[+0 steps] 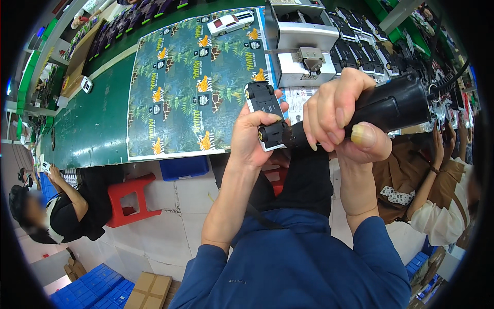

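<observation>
My left hand (246, 138) grips a toy car (263, 98) turned upside down, its black underside facing up and a white body edge showing. My thumb lies across the underside between the wheels. In my right hand (347, 110), the fingers wrap round a black electric screwdriver (399, 105) held nearly level. Its nose meets the near end of the car's underside; the very tip and any screw there are hidden. A finished-looking white toy car (231, 23) with dark stripes stands on the animal-print sheet (177, 92) beyond my left hand.
A metal box-shaped device (303, 38) stands beyond my right hand. Rows of black car undersides (357, 54) lie to its right. The screwdriver's cable (450, 80) curls off at the right. Co-workers sit on both sides; a red stool (131, 198) and blue bin (183, 168) are below the green table (98, 123).
</observation>
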The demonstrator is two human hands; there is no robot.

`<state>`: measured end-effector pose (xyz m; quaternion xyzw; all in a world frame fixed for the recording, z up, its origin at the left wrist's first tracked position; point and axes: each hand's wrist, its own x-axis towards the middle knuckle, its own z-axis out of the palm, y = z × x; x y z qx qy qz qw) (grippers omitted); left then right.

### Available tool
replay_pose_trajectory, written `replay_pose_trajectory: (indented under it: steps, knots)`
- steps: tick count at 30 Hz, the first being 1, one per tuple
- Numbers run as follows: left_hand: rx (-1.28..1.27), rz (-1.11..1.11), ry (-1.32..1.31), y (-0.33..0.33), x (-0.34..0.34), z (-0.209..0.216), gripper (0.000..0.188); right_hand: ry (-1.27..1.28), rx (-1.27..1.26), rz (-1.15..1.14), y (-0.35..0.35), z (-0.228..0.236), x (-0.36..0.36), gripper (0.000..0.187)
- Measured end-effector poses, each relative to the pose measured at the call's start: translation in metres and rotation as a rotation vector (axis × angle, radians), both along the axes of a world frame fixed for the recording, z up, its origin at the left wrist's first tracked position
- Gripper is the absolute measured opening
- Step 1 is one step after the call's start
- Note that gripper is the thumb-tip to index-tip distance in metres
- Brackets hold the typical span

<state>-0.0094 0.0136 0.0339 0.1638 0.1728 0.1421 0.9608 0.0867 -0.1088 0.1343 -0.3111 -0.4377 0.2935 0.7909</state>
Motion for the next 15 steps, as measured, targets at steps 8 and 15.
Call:
replay_pose_trajectory:
  steps: [8, 15]
  knots:
    - [0.526, 0.046, 0.048, 0.033, 0.009, 0.016, 0.036, -0.08, 0.163, -0.049, -0.008, 0.007, 0.001, 0.029]
    - [2.741, 0.062, 0.123, 0.16, -0.019, -0.009, 0.076, -0.154, 0.102, -0.234, -0.057, -0.001, 0.034, 0.034]
